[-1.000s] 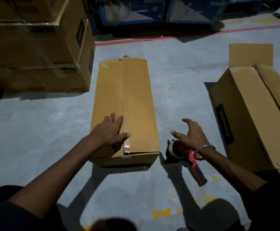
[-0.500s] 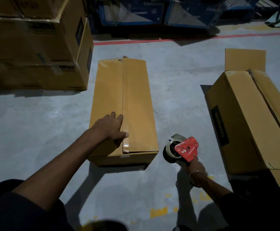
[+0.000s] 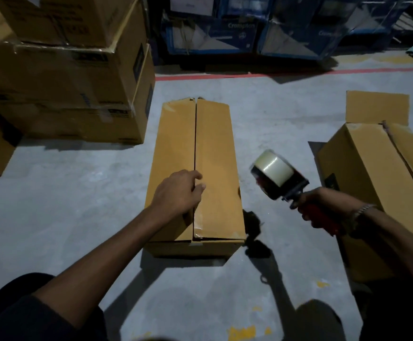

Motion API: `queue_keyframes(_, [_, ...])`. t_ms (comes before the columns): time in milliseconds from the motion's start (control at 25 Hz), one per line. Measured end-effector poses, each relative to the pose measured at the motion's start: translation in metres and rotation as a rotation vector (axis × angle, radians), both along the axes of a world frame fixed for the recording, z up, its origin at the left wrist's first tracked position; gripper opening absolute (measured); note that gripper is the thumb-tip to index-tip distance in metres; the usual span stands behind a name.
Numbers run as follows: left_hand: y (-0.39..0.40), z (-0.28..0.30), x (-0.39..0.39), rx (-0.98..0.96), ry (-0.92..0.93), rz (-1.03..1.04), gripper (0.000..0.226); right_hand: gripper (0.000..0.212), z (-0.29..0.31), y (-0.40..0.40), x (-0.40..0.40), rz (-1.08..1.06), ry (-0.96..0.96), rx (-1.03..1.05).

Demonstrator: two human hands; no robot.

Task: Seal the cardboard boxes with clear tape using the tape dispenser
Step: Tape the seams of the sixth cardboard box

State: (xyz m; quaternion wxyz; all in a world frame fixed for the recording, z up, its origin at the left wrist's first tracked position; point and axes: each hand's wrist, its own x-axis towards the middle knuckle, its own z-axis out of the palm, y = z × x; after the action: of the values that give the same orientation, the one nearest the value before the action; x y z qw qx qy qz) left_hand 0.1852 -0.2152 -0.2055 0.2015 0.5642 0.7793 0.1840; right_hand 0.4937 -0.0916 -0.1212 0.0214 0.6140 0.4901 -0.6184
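Grey concrete floor (image 3: 65, 193) spreading across the frame, carrying a stack of brown cartons (image 3: 65, 82) at upper left and blue printed cartons (image 3: 249, 33) along the top edge. Lying at centre, long cardboard box (image 3: 195, 173) with both flaps closed, centre seam mostly bare, a short bit of tape showing only at its near end. Sitting at right, second box (image 3: 377, 183) with one flap standing up. Pressing down beside the seam, left hand (image 3: 178, 193), fingers (image 3: 197, 175) bent over the flap edge, gripping nothing. Lifting clear of the floor right of the box, tape dispenser (image 3: 278, 174), right hand (image 3: 316, 207) wrapping its red handle. Seemingly just starting the seam pass; next, probably landing the tape at the near end and drawing it along the seam.
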Motion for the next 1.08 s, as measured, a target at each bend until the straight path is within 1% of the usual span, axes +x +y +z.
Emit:
queue_keyframes(40, [0.004, 0.008, 0.006, -0.033, -0.316, 0.144, 0.044, 0.017, 0.014, -0.004, -0.010, 0.008, 0.105, -0.008])
queue_keyframes(80, [0.007, 0.016, 0.013, -0.129, -0.709, 0.278, 0.046, 0.017, 0.022, -0.007, -0.019, 0.033, 0.207, -0.022])
queue_keyframes(120, [0.007, 0.022, 0.019, -0.231, -1.046, 0.361, 0.053, 0.019, 0.025, -0.008, -0.029, 0.072, 0.296, -0.036])
queue_keyframes(160, [0.005, 0.030, 0.022, -0.314, -1.289, 0.394, 0.061, 0.020, 0.025, -0.008, -0.038, 0.111, 0.359, -0.036])
queue_keyframes(240, [0.000, 0.036, 0.024, -0.374, -1.635, 0.421, 0.077, 0.022, 0.024, -0.010, -0.052, 0.182, 0.427, -0.026])
queue_keyframes(280, [-0.004, 0.037, 0.023, -0.353, -1.751, 0.445, 0.081, 0.023, 0.020, -0.012, -0.056, 0.228, 0.449, -0.022])
queue_keyframes(320, [-0.008, 0.039, 0.021, -0.322, -1.830, 0.475, 0.080, 0.023, 0.016, -0.014, -0.057, 0.275, 0.449, -0.003])
queue_keyframes(400, [-0.013, 0.044, 0.020, -0.275, -1.875, 0.509, 0.068, 0.023, 0.006, -0.018, -0.058, 0.339, 0.419, 0.063])
queue_keyframes(480, [-0.018, 0.044, 0.018, -0.250, -1.830, 0.557, 0.049, 0.024, 0.000, -0.019, -0.058, 0.387, 0.402, 0.110])
queue_keyframes(560, [-0.020, 0.041, 0.012, -0.173, -1.823, 0.659, 0.033, 0.018, 0.001, -0.017, -0.055, 0.422, 0.420, 0.129])
queue_keyframes(640, [-0.021, 0.041, 0.007, -0.087, -1.866, 0.729, 0.037, 0.026, 0.001, -0.012, -0.051, 0.440, 0.460, 0.131])
queue_keyframes(680, [-0.021, 0.042, 0.004, -0.072, -1.860, 0.710, 0.039, 0.029, 0.001, -0.010, -0.049, 0.438, 0.475, 0.131])
queue_keyframes(720, [-0.020, 0.045, 0.002, -0.070, -1.800, 0.666, 0.038, 0.028, 0.001, -0.007, -0.047, 0.434, 0.485, 0.135])
queue_keyframes(800, [-0.018, 0.053, -0.002, -0.075, -1.586, 0.561, 0.034, 0.022, 0.001, -0.002, -0.045, 0.439, 0.517, 0.136])
queue_keyframes(840, [-0.017, 0.057, -0.005, -0.074, -1.504, 0.521, 0.035, 0.022, 0.002, 0.000, -0.046, 0.448, 0.535, 0.129])
queue_keyframes(920, [-0.017, 0.067, -0.011, -0.064, -1.421, 0.462, 0.040, 0.026, 0.003, 0.002, -0.049, 0.466, 0.557, 0.125])
queue_keyframes(1080, [-0.024, 0.091, -0.021, -0.044, -1.243, 0.395, 0.043, 0.022, -0.002, 0.001, -0.050, 0.539, 0.557, 0.146])
